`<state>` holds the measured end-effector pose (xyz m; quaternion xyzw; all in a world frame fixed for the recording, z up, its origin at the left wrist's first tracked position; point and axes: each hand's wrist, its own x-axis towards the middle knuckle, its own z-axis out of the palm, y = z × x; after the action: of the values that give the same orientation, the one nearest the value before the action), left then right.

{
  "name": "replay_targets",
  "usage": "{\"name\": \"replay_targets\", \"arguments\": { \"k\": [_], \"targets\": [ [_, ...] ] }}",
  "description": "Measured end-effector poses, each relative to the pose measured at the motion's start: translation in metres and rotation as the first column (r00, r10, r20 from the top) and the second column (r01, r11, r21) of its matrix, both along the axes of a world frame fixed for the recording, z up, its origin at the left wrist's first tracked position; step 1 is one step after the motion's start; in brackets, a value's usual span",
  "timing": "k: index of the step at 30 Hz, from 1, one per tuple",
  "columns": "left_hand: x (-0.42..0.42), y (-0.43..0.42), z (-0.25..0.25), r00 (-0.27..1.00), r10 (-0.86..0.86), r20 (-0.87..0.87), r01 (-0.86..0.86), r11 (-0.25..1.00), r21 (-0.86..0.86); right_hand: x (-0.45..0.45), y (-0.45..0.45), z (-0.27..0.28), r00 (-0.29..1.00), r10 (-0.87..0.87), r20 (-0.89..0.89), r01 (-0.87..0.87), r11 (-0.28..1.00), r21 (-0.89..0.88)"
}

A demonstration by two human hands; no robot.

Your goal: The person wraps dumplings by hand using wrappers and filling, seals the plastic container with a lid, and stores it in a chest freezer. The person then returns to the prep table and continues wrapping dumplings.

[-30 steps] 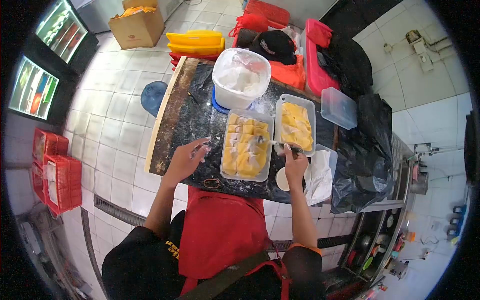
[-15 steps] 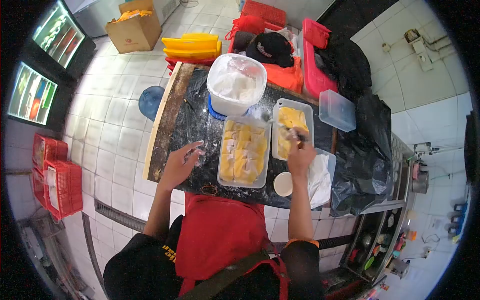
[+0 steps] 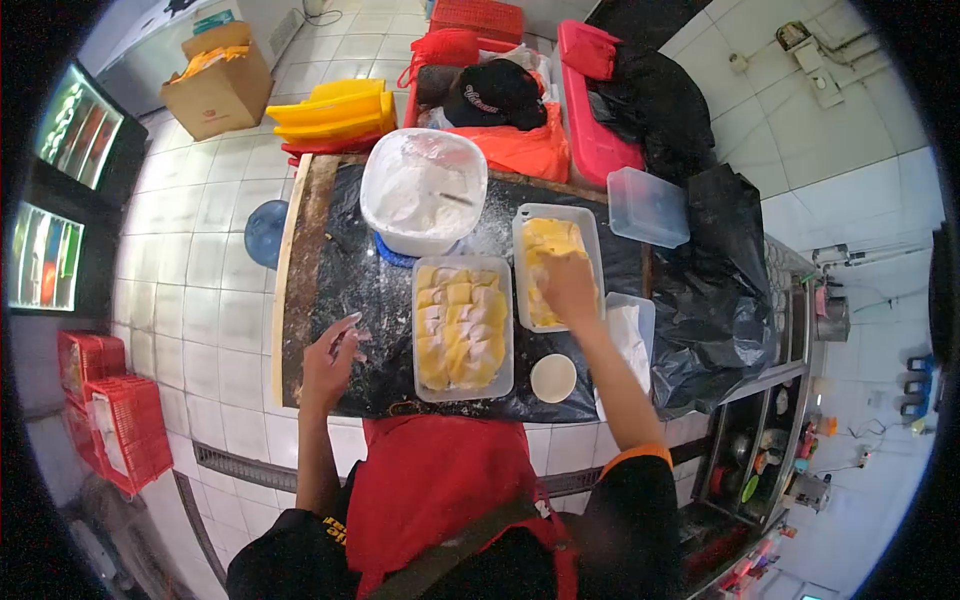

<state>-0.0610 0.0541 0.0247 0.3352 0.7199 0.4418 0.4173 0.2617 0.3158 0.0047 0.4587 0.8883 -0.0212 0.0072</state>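
My right hand [image 3: 567, 287] reaches down into a clear plastic container [image 3: 595, 247] of yellow, folded dough-like pieces [image 3: 552, 236]. Its fingertips are hidden behind the hand, so any grip there does not show. My left hand [image 3: 330, 362] hovers over the left of the table with its fingers apart, dusted white and holding nothing. Between the hands sits a second container [image 3: 508, 375], packed with rows of powdered yellow pieces [image 3: 458, 327]. Behind it stands a white tub [image 3: 420, 235] of white powder [image 3: 415, 195], with a spoon-like tool [image 3: 455, 198] resting in the powder.
A small round pale cup [image 3: 553, 378] stands near the table's front edge. Right of it lies a white cloth or sheet [image 3: 628, 345] in a clear tray. A clear plastic box [image 3: 648, 207] and black plastic sheeting [image 3: 715, 300] occupy the right side. Yellow stacked items [image 3: 330, 112] stand behind.
My right hand held a spoon-like tool over the right container; now the tool lies in the powder tub and the hand is inside that container. The whole view has shifted slightly.
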Motion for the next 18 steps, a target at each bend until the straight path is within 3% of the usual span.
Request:
{"name": "replay_targets", "arguments": {
  "k": [4,6,8,9,11,14,16,18],
  "targets": [
    [-0.005,0.014,-0.006,1.000,-0.030,-0.002,0.030,1.000,0.004,0.003,-0.023,-0.026,0.986,0.118,-0.117,-0.078,0.949,0.304],
    [-0.006,0.023,-0.005,0.999,-0.034,0.005,0.034,0.999,0.002,0.001,-0.029,-0.024,0.983,0.124,-0.138,-0.080,0.953,0.291],
    [-0.008,0.034,-0.001,0.999,-0.040,0.010,0.040,0.999,0.004,0.001,-0.036,-0.025,0.973,0.010,-0.231,0.006,0.998,0.067],
    [-0.007,0.037,0.004,0.999,-0.031,0.009,0.031,0.999,0.006,0.005,-0.037,-0.021,0.973,0.003,-0.230,0.013,0.998,0.065],
    [-0.007,0.042,0.009,1.000,-0.017,0.012,0.017,1.000,0.004,0.010,-0.036,0.001,0.880,-0.099,-0.465,0.055,0.993,-0.107],
    [-0.009,0.044,0.004,1.000,-0.019,0.008,0.020,0.998,-0.062,0.022,-0.017,0.002,0.868,-0.163,-0.469,0.106,0.984,-0.147],
    [-0.010,0.047,-0.006,1.000,-0.027,-0.011,0.028,0.999,0.034,0.029,-0.012,0.000,0.855,-0.190,-0.483,0.114,0.977,-0.182],
    [-0.009,0.049,0.001,1.000,-0.018,-0.009,0.018,1.000,-0.009,0.029,-0.009,-0.001,0.844,-0.202,-0.496,0.106,0.971,-0.215]
  ]
}}
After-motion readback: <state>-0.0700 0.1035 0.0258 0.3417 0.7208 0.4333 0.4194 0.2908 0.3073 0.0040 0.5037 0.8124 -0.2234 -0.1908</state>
